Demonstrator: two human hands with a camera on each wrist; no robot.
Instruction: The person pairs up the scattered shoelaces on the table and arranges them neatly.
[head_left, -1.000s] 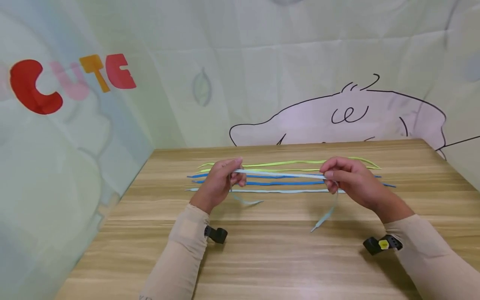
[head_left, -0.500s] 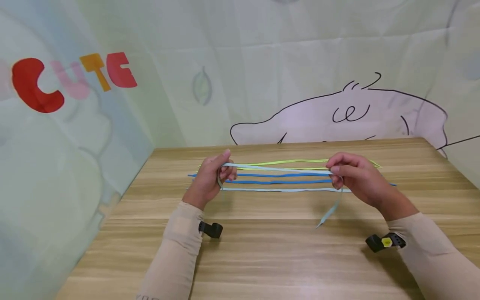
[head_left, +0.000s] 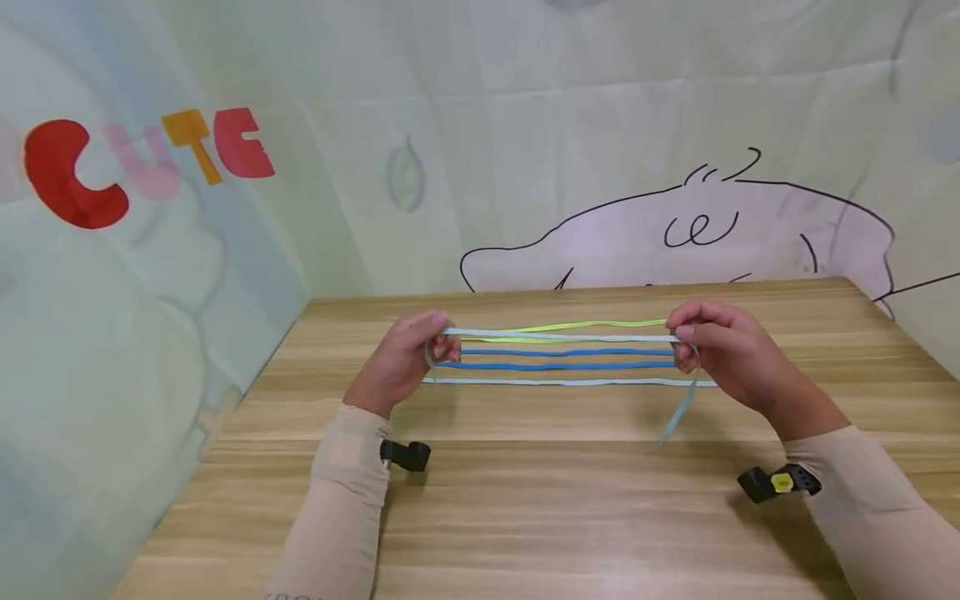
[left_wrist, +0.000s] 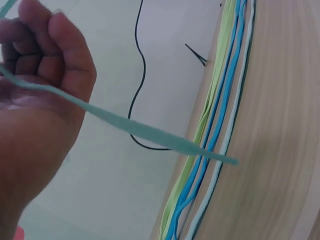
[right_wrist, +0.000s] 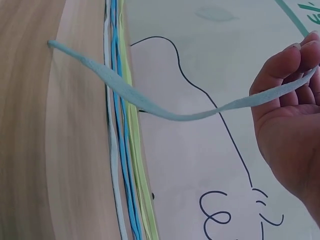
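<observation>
A pale blue shoelace (head_left: pixel 558 336) is stretched nearly straight between both hands, above the table. My left hand (head_left: pixel 408 354) pinches it near one end with thumb and curled fingers. At the other side my right hand (head_left: pixel 723 354) pinches it the same way. A loose tail (left_wrist: pixel 150 132) hangs from the left hand, and a longer tail (right_wrist: pixel 145 105) dangles below the right. Behind and below the held lace, on the table, lie another pale blue shoelace (head_left: pixel 570 382), two blue shoelaces (head_left: pixel 555 366) and yellow-green shoelaces (head_left: pixel 592 323), all running side to side.
The wood-grain table (head_left: pixel 525 500) ends at the back against a printed cloth backdrop (head_left: pixel 525 167) with a cartoon outline. Another cloth wall with coloured letters (head_left: pixel 75 175) stands along the left. Small black cameras (head_left: pixel 405 455) are strapped at both wrists.
My hands have moved apart, left hand leftward and right hand slightly rightward, drawing a longer stretch of the lace between them. The left tail has shortened. The laces on the table stay put.
</observation>
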